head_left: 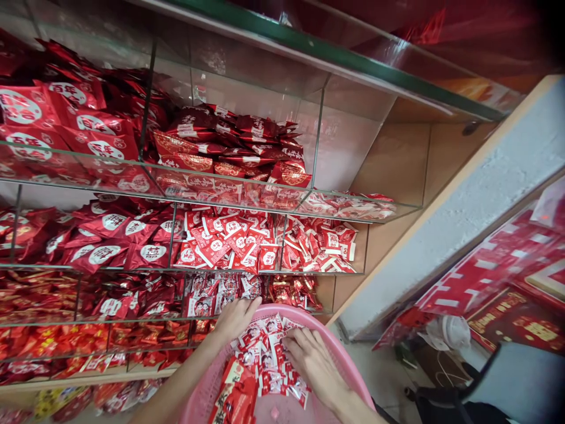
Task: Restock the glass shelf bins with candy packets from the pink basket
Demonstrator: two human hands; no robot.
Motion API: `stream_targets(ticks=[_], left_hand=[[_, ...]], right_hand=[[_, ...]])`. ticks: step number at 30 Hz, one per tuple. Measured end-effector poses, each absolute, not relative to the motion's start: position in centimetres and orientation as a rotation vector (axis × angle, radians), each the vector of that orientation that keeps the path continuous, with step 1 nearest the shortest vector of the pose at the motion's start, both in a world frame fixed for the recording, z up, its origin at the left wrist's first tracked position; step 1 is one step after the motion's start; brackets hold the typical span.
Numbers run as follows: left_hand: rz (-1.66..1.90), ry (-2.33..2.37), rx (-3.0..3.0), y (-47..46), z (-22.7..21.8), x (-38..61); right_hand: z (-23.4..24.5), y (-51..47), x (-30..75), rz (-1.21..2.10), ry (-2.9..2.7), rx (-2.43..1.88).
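A pink plastic basket (351, 362) stands below me against the shelves. My left hand (238, 318) lies over its far left rim, fingers curled round the edge and partly hidden. Inside the basket my right hand (311, 356) reaches down among small red-and-white candy packets (271, 353) with cartoon figures. Its fingers are bent and closed on some of these packets; the fingertips are partly hidden. Larger red packets (236, 391) lie at the basket's near left. Similar cartoon packets (205, 294) fill a shelf compartment just beyond my left hand.
Glass-fronted shelves (247, 200) hold several compartments of red packets. A thick glass shelf edge (309, 44) crosses above. To the right stand a pale wall end (441, 235), a dark chair (516, 377) and red boxes (521, 318). Bagged goods (62, 400) lie under the lowest shelf.
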State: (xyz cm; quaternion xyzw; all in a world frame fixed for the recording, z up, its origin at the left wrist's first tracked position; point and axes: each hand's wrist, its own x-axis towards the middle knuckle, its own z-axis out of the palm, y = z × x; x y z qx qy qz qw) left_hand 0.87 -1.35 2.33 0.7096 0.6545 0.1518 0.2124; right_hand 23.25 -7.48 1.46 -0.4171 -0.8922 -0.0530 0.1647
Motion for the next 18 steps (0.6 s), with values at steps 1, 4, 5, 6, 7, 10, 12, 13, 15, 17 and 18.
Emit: stream_targets(ticks=[1,4,5,6,7,10,12,13,15,17,18], left_hand=[[0.425,1.819,1.971,-1.4,2.3,0.9],[0.435,1.813,1.979,-1.4,2.2,0.8],[0.438,1.813,1.985,-1.4,2.2,0.8],[0.441,1.817,1.989,-1.4,2.1,0.8],[0.446,1.819,1.994,-1.3,2.0,0.8],[0.467,1.820,1.991,-1.3,1.9,0.7],[0.482,1.806,1.990,-1.3,1.8,0.7],[0.489,1.799,1.990,-1.3,1.8,0.7],[0.501,1.797,1.986,-1.3,1.7,0.6],[0.512,1.803,1.976,-1.3,1.6,0.6],[0.517,1.803,1.971,-1.3,1.6,0.6]], right_hand=[[2.1,-7.5,23.2,-0.150,-2.529,-1.168],[5.2,-7.4,23.0,-0.146,-2.486,-1.114],[6.7,-7.1,23.0,-0.157,-2.466,-1.104],[8.4,-6.8,23.0,-0.181,-2.436,-1.092],[10.3,-6.5,23.1,-0.218,-2.394,-1.071],[16.6,-5.1,23.3,-0.393,-2.183,-0.932],[21.5,-4.0,23.4,-0.513,-2.023,-0.835],[23.9,-3.3,23.4,-0.558,-1.951,-0.805],[28.6,-1.4,23.4,-0.575,-1.850,-0.820],[32.3,1.2,23.3,-0.511,-1.848,-0.926],[33.7,2.8,23.3,-0.448,-1.907,-1.007]])
